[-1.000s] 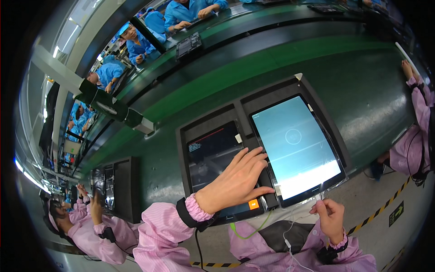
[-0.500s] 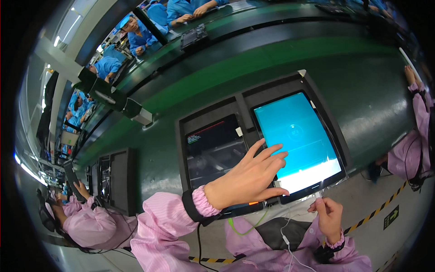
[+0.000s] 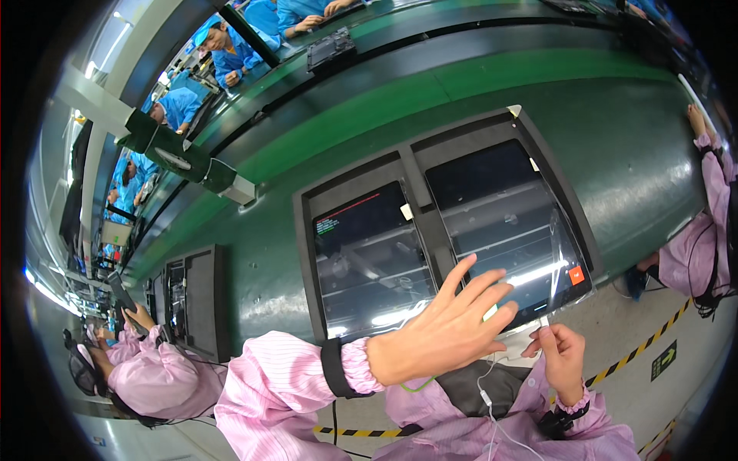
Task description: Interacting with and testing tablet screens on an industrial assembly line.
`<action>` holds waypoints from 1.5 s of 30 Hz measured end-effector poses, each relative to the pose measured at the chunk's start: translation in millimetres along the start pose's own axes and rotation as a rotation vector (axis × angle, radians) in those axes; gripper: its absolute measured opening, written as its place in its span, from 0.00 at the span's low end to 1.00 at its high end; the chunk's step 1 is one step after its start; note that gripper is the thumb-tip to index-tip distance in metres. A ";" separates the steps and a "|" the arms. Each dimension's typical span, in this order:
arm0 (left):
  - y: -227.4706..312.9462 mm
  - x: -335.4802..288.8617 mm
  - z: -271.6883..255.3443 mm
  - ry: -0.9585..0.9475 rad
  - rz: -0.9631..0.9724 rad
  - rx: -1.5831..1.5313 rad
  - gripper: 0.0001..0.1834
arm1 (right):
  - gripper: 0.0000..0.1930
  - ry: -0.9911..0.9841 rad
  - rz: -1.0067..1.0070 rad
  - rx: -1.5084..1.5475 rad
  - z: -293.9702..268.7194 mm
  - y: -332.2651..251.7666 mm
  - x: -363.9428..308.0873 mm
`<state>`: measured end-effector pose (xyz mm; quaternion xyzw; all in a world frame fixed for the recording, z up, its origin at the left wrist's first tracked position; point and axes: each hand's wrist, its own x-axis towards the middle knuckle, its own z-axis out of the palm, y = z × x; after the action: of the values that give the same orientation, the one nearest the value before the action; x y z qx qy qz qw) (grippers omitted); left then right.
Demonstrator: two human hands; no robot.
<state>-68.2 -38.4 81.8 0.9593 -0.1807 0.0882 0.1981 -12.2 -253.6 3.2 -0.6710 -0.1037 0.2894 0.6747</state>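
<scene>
Two tablets lie side by side in a dark grey two-bay tray. The right tablet (image 3: 492, 192) has a dark screen with an orange-red square near its lower right corner and a small green patch beside my left fingers. Lines of red and green text show at the top of the left tablet (image 3: 365, 265), which is dark too. My left hand (image 3: 450, 326) is open, fingers spread over the right tablet's lower left part; whether they touch the glass I cannot tell. At that tablet's near edge, my right hand (image 3: 563, 357) pinches the white cable plug (image 3: 543, 321).
The foam-like tray (image 3: 419, 180) rests on a green bench (image 3: 623, 154). A white cable (image 3: 486, 396) hangs over my lap. Left of the tray stand a post clamp (image 3: 244, 190) and another tray (image 3: 204, 296). Co-workers in pink sit on both sides; others in blue work across the line.
The right tablet's screen went from bright blue and white to dark with coloured squares. My left hand moved slightly right and nearer to me. My right hand stays at the plug.
</scene>
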 end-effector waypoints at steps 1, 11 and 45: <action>0.4 1.8 4.0 -0.043 -0.019 0.007 0.29 | 0.14 0.001 -0.002 -0.003 -1.3 -1.4 0.0; 18.1 15.9 18.8 0.036 -0.178 0.191 0.35 | 0.15 -0.141 0.082 -0.179 -31.9 -8.7 -24.3; 25.6 -124.7 -26.6 0.031 -0.549 0.324 0.50 | 0.06 -1.126 -0.242 -0.188 102.2 21.0 -43.6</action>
<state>-195.3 -10.5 84.7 0.9899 0.1044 0.0738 0.0619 -106.8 -191.7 1.6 -0.4543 -0.5476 0.5120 0.4812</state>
